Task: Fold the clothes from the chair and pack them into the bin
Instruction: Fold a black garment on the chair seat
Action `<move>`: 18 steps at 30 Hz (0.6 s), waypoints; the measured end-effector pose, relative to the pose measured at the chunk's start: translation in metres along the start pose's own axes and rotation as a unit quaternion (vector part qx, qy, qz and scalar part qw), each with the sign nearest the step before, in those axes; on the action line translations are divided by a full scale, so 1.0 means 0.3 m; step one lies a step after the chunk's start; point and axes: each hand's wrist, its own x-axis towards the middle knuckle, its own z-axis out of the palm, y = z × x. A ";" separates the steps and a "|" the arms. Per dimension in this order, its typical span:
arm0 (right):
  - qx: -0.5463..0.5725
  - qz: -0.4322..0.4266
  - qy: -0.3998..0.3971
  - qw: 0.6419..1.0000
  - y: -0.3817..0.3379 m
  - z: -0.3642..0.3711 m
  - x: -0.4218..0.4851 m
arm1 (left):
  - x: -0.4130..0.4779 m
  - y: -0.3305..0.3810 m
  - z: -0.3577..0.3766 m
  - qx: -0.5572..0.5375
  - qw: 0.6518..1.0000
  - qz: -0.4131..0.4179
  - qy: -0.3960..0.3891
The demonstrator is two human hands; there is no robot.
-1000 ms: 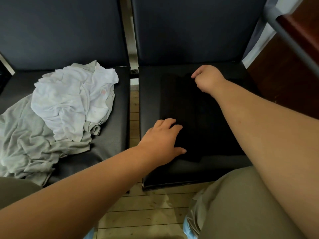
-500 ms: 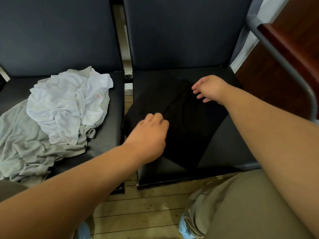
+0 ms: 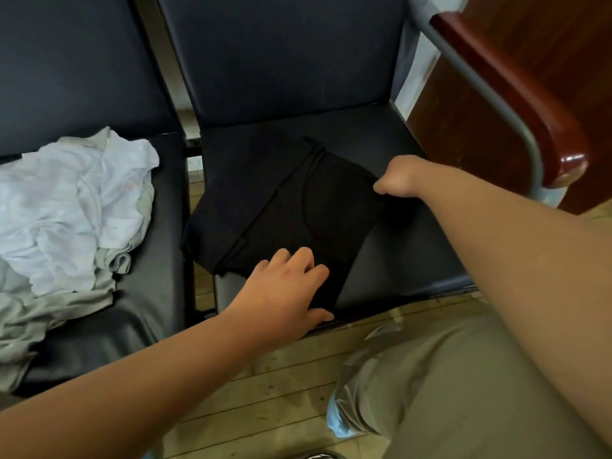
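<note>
A folded black garment (image 3: 284, 213) lies turned at an angle on the right chair's black seat (image 3: 404, 246), its left part hanging over the seat's left edge. My left hand (image 3: 284, 293) grips the garment's near corner, fingers on top and thumb at the seat's front edge. At the garment's right edge my right hand (image 3: 397, 178) pinches the cloth with curled fingers. A crumpled white garment (image 3: 76, 207) sits on a grey-green one (image 3: 49, 313) on the left chair. No bin is in view.
Two dark chairs stand side by side with a narrow gap (image 3: 195, 180) between them. A red-brown wooden armrest (image 3: 516, 94) on a grey metal tube stands at the right. My knee in olive trousers (image 3: 463, 392) is low right above the plank floor.
The black garment has turned and slid left across the right seat, its fold now showing. My left hand moved to its near corner; my right hand closed on its right edge.
</note>
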 end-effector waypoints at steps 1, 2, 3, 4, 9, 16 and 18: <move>0.000 -0.009 -0.003 1.000 -0.007 -0.001 0.000 | -0.002 0.000 -0.004 -0.003 1.000 0.003 0.006; 0.004 -0.016 -0.003 1.000 -0.015 -0.006 0.002 | -0.002 -0.002 -0.009 -0.005 1.000 0.006 0.011; 0.017 -0.020 -0.004 1.000 -0.026 -0.012 -0.002 | -0.001 -0.006 -0.014 -0.006 1.000 0.009 0.013; 0.048 -0.021 -0.007 0.999 -0.036 -0.019 -0.001 | 0.001 -0.008 -0.022 -0.009 1.000 0.011 0.014; 0.360 -0.004 -0.009 0.933 -0.112 -0.054 -0.020 | 0.013 -0.053 -0.104 -0.139 0.989 -0.047 0.021; 0.603 -0.078 0.044 0.792 -0.319 -0.064 0.019 | -0.032 -0.228 -0.231 -0.175 0.984 -0.002 0.044; 0.619 -0.091 0.062 0.778 -0.392 -0.064 0.017 | -0.051 -0.281 -0.256 -0.180 0.982 -0.018 0.050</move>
